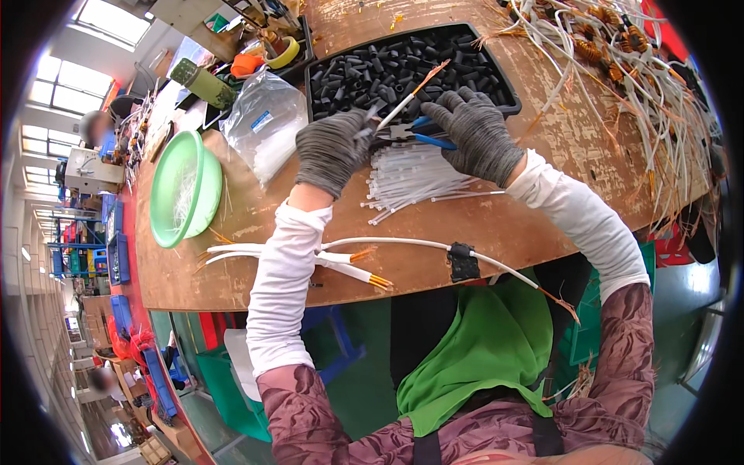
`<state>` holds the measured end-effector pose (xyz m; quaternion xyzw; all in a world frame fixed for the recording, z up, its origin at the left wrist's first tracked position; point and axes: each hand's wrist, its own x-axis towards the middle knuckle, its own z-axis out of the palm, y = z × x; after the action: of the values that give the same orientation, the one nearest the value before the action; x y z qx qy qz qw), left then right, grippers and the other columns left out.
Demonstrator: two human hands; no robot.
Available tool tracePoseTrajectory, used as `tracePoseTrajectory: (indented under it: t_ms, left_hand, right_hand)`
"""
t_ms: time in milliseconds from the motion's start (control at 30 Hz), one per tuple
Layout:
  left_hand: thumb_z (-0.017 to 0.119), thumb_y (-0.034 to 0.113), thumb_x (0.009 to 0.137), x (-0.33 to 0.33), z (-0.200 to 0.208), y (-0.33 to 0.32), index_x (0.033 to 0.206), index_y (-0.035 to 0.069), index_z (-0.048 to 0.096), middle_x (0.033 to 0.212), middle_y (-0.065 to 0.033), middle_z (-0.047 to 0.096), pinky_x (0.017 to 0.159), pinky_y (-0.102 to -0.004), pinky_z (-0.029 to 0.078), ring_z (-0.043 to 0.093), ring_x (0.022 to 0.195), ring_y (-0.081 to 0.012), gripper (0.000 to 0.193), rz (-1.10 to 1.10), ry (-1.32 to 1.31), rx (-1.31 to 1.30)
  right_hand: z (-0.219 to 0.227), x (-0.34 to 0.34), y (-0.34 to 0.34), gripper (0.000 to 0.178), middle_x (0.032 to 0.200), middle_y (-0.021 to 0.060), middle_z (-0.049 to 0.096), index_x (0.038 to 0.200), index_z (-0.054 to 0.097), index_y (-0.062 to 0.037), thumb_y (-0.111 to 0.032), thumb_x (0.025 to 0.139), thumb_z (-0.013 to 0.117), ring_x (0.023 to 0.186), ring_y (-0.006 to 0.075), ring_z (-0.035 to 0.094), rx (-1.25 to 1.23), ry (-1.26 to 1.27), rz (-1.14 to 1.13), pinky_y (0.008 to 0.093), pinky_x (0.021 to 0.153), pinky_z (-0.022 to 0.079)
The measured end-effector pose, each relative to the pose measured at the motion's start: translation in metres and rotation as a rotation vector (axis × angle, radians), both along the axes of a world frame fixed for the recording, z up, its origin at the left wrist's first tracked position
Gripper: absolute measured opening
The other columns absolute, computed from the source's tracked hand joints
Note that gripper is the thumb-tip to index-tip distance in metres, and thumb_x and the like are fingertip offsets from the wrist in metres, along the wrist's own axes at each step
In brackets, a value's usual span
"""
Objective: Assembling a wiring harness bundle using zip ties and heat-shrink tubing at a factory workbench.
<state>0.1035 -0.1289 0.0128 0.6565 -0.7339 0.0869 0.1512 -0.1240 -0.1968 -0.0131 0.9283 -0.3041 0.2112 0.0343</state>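
lying at the middle of the worn wooden workbench: a heap of cut white wire lengths, directly under both hands. left hand, grey knit glove, fingers curled shut around the lower end of a white wire with a bared copper tip, held slanting up over the tray. right hand, grey glove, fingers closed on blue-handled pliers, whose nose meets the wire between the hands. just behind the hands: black tray full of short black sleeve pieces. toward the left edge: green plastic bowl; clear plastic bag between bowl and tray. far left corner: green bottle, tape roll, small clutter. far right corner and right edge: tangle of white leads with copper coils. near edge: long white cable assembly with a black taped joint, running partly under the left forearm's white sleeve.
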Motion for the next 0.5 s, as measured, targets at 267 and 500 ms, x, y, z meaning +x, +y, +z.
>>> tracePoseTrajectory:
  t_ms: [267, 500]
  left_hand:
    - [0.058, 0.034, 0.086, 0.035, -0.012, 0.001, 0.08, 0.002, 0.064, 0.058, -0.0153, 0.057, 0.048, -0.0351, 0.042, 0.056, 0.05, -0.0279, 0.033, -0.029, 0.625, -0.078]
    - [0.061, 0.029, 0.085, 0.03, -0.006, 0.007, 0.083, 0.002, 0.066, 0.06, -0.0163, 0.058, 0.049, -0.0332, 0.041, 0.053, 0.049, -0.0271, 0.027, -0.057, 0.602, -0.121]
  right_hand:
    - [-0.002, 0.031, -0.009, 0.06, 0.104, 0.0078, 0.053, 0.117, 0.054, -0.0109, -0.023, 0.061, 0.072, 0.1, 0.0269, 0.049, -0.014, -0.016, 0.015, 0.0395, 0.088, 0.04]
    - [0.006, 0.039, -0.005, 0.059, 0.102, 0.0083, 0.053, 0.117, 0.054, -0.0109, -0.024, 0.062, 0.072, 0.1, 0.0273, 0.049, -0.044, -0.013, 0.037, 0.0393, 0.088, 0.04]
